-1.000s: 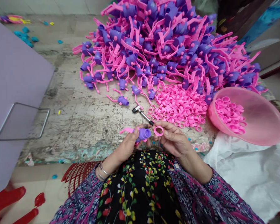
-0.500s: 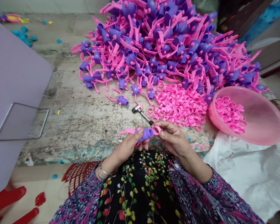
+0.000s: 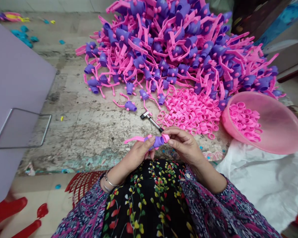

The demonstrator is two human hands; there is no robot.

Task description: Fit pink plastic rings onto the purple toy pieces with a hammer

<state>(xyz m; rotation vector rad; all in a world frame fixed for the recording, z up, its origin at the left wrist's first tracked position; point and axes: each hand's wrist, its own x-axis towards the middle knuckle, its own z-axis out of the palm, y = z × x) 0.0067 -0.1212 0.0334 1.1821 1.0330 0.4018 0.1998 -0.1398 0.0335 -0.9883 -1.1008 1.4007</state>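
Observation:
My left hand (image 3: 141, 150) is closed around a purple plastic toy part (image 3: 159, 142) with pink arms, one arm sticking out to the left. Between the thumb and fingers of my right hand (image 3: 185, 142) is a small pink ring (image 3: 165, 138). The ring meets the purple part's round open end; whether it is seated on it I cannot tell. Just beyond my hands lies a small hammer (image 3: 152, 122) with a metal shaft and black ends. Loose pink rings (image 3: 192, 110) are heaped behind my right hand.
A large pile of purple and pink toy parts (image 3: 169, 49) covers the back. At the right stands a pink bowl (image 3: 283, 129) with more rings, near a white cloth (image 3: 263, 181). A lilac panel (image 3: 15, 76) with a wire handle (image 3: 22, 147) is on the left.
The pink ring has turned and come up against the open end of the purple part. Both hands have stayed nearly in place.

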